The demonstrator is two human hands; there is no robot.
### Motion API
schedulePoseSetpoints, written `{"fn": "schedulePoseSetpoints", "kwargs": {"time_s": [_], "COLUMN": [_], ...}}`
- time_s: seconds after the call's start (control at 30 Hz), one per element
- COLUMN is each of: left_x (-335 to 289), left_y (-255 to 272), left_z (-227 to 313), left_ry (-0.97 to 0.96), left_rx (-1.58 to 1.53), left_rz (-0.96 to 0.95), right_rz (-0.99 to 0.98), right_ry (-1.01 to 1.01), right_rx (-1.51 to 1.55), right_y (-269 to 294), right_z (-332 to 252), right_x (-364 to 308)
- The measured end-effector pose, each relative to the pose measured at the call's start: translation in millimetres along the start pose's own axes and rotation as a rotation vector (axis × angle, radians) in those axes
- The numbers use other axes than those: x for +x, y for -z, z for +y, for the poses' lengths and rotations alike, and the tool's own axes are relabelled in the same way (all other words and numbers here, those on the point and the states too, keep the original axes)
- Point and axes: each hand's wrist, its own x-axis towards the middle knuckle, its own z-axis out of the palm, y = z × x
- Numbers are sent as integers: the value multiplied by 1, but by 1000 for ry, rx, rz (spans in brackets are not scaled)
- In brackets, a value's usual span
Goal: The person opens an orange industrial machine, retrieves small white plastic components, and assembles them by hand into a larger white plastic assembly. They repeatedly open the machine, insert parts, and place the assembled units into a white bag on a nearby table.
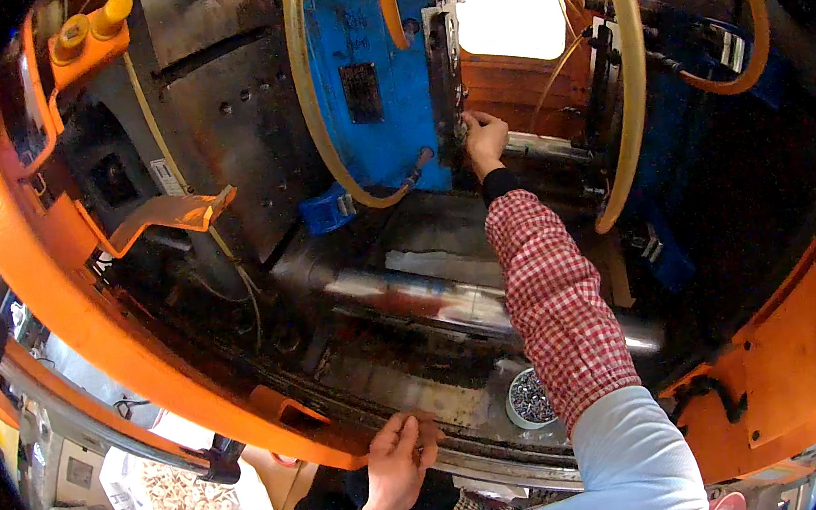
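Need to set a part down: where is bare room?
The stained ledge looks bare between the left hand and round tub, below the polished tie bar. Crowded: the blue mold plate, with a yellowish hose before it and the right hand at its edge.

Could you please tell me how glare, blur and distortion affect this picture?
Head view: glare whites out the bright opening; highlights streak the metal bar; the orange frame looks bowed near the rim; the left hand seems slightly motion-blurred.

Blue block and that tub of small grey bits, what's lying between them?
In the head view, a shiny metal bar runs across between the blue block and the tub, with a pale patch beyond it that I can't identify.
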Motion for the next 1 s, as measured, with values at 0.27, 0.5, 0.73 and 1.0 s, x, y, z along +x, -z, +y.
{"fn": "schedulePoseSetpoints", "kwargs": {"time_s": [0.27, 0.5, 0.73, 1.0], "left_x": [6, 3, 6, 20], "left_y": [-2, -7, 5, -12], "left_z": [-6, -8, -5, 10], "left_ry": [63, -76, -4, -33], "left_rx": [-39, 97, -67, -253], "left_rz": [-2, 111, 31, 1], "right_rz": [-50, 7, -288, -624], "right_ry": [100, 209, 348, 499], "right_rx": [-50, -240, -630, -100], "right_y": [2, -7, 8, 93], "right_z": [0, 1, -7, -114], "right_x": [0, 1, 3, -104]}}
